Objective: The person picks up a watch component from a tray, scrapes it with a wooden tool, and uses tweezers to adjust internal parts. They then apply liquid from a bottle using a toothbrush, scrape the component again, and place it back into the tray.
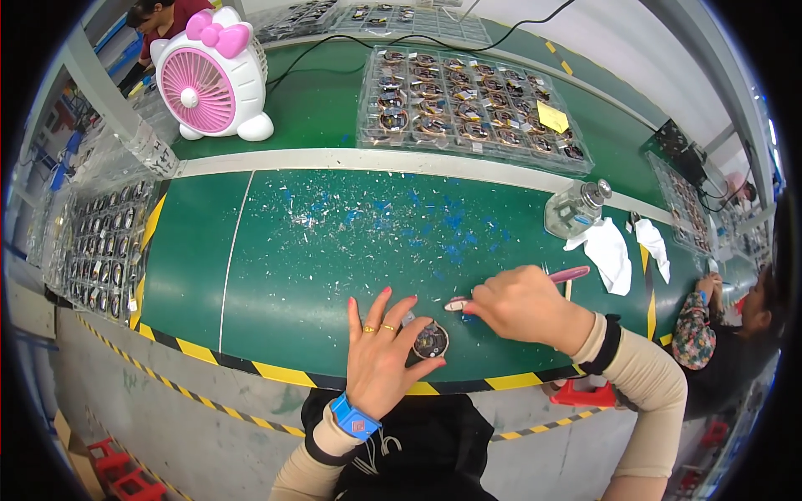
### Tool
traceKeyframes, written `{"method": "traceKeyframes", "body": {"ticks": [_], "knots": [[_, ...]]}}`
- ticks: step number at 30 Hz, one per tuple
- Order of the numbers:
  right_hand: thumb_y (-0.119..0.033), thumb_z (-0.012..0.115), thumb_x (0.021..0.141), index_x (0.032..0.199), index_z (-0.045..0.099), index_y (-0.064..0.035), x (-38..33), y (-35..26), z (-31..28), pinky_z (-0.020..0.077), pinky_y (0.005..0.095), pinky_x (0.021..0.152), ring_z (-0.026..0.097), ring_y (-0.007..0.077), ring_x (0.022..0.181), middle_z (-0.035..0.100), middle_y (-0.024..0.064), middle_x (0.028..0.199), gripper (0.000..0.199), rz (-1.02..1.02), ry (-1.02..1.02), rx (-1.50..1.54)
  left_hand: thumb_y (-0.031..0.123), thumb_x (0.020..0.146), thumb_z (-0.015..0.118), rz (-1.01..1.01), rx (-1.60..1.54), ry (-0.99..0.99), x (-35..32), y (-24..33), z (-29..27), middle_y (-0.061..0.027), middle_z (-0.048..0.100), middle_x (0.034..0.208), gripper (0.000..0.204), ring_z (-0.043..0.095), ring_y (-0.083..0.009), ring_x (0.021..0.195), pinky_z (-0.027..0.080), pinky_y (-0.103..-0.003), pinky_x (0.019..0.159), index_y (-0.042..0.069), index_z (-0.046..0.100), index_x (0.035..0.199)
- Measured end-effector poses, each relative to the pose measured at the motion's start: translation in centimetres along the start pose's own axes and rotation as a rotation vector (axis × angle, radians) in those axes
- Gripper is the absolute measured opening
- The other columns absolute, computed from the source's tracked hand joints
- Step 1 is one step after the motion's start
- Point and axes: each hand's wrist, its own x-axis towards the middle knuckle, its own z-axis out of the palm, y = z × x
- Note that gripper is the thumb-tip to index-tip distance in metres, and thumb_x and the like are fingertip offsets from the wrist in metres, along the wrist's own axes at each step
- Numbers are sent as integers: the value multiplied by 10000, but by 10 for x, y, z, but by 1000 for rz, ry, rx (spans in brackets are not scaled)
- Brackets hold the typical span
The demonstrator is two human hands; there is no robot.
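Observation:
My left hand (380, 351) steadies a small round electronic part (431, 341) on the green bench near its front edge. Thumb and forefinger curve around the part's rim while the other fingers stretch forward. It has a dark face and a pale ring around it. In my right hand (526, 309), the fingers are closed around a toothbrush-like brush with a pink handle (571, 274). The light-coloured brush head (456, 305) points left, just above and right of the part and apart from it.
White and blue scraps (376, 217) litter the bench (196, 250). Right of them stand a glass bottle with a metal top (576, 209) and white cloths (608, 255). Behind are a tray of round parts (468, 100) and a pink-white fan (209, 83). Another person (735, 334) sits at right.

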Motion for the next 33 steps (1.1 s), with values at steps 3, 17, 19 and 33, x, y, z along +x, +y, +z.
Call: {"method": "traceKeyframes", "body": {"ticks": [3, 17, 19, 33], "knots": [[-258, 648, 853, 655, 551, -92, -2, -3, 3, 455, 377, 464, 606, 252, 521, 557, 70, 560, 276, 22, 9, -6, 316, 642, 854, 8, 3, -3, 1, 0, -1, -75, 540, 1305, 506, 394, -347, 1333, 176, -653, 1117, 123, 684, 1078], [-228, 603, 870, 678, 563, -76, -11, -23, 12, 454, 398, 457, 622, 278, 523, 577, 94, 555, 248, -6, -123, 69, 316, 649, 850, 6, 0, -19, -1, 2, 1, -74, 531, 1313, 508, 385, -343, 1340, 163, -651, 1123, 122, 677, 1085], [-236, 617, 867, 676, 555, -78, -10, -20, 12, 451, 397, 457, 612, 277, 518, 567, 85, 554, 256, 15, -103, 59, 319, 653, 847, -3, 19, -17, 0, 1, 0, -74, 527, 1317, 509, 382, -342, 1342, 164, -652, 1122, 121, 675, 1089], [-240, 647, 849, 667, 547, -83, -3, -5, -3, 461, 392, 469, 607, 261, 529, 557, 70, 556, 260, -61, -224, 67, 328, 633, 866, 4, 11, -27, 0, 1, 1, -75, 533, 1314, 519, 378, -353, 1350, 150, -659, 1120, 123, 688, 1076]]}}
